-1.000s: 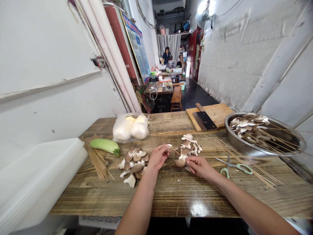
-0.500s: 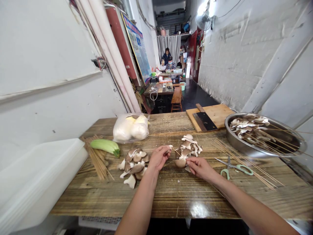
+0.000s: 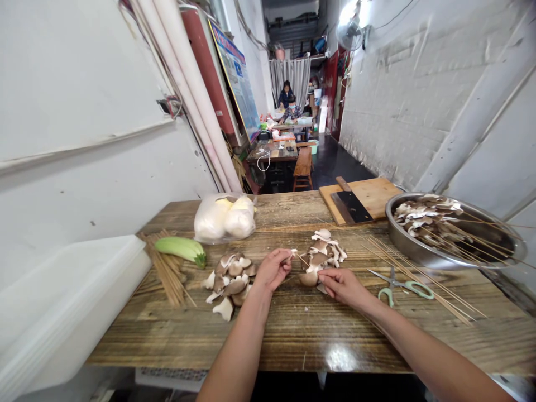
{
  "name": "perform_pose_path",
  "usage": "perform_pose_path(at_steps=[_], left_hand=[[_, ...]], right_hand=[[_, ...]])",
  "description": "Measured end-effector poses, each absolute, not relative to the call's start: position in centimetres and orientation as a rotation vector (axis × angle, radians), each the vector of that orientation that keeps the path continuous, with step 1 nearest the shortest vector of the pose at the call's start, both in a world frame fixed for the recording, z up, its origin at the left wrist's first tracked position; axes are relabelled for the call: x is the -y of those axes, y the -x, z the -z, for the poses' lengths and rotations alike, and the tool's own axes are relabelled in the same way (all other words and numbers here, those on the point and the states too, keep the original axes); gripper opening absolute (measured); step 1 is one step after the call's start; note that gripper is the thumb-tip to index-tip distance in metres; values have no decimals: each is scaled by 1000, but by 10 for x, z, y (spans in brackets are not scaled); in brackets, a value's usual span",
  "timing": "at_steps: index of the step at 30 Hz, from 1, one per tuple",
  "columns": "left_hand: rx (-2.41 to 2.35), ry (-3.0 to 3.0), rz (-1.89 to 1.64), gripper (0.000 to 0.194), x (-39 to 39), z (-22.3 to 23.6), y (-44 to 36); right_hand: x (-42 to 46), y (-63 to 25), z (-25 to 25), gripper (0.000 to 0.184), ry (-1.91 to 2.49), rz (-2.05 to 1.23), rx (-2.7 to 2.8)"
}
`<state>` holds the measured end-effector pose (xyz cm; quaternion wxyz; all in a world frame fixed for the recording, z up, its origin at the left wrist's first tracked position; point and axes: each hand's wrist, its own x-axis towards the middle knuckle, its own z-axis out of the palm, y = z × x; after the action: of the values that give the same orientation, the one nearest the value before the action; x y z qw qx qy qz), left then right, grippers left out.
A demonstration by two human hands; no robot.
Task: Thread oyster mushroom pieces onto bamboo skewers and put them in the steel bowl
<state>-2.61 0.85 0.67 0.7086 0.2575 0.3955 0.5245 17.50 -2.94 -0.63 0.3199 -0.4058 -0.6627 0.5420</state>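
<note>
My left hand (image 3: 274,269) is closed in a pinch on a small oyster mushroom piece (image 3: 294,253), mostly hidden by the fingers. A thin bamboo skewer (image 3: 303,260) slants from that piece toward my right hand (image 3: 338,283), whose fingertips are pinched together on it. Right at those fingertips is a brown mushroom cap (image 3: 309,278); whether the skewer pierces it I cannot tell. Behind lies a heap of oyster mushrooms (image 3: 329,248). Another mushroom pile (image 3: 233,282) rests left of my left hand.
Green-handled scissors (image 3: 401,285) and loose skewers (image 3: 422,279) lie at right, before a steel basin (image 3: 444,259) of skewered mushrooms. A cleaver (image 3: 352,205) rests on a cutting board (image 3: 379,195). At left are a bagged bundle (image 3: 225,219), a green gourd (image 3: 180,248) and white tubs (image 3: 84,301).
Both hands keep almost the same place and grip. The brown cap by my right fingertips has shifted very slightly. In the background, a seated person has moved a little.
</note>
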Motion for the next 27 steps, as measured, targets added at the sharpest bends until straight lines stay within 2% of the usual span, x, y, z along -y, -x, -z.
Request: perform_pose_path(at_steps=[8,14,27], left_hand=[[-916,-754,-1012,20,-1,-8,17],[-951,-796,-1092,29,2,-9,14],[-989,-899,-910,24,5,-5,10]], right_hand=[[29,-173,8,39,1030,-1460,1628],[30,-171,8,41,1003,-1467,1598],[31,-172,11,40,1038,-1418,1683]])
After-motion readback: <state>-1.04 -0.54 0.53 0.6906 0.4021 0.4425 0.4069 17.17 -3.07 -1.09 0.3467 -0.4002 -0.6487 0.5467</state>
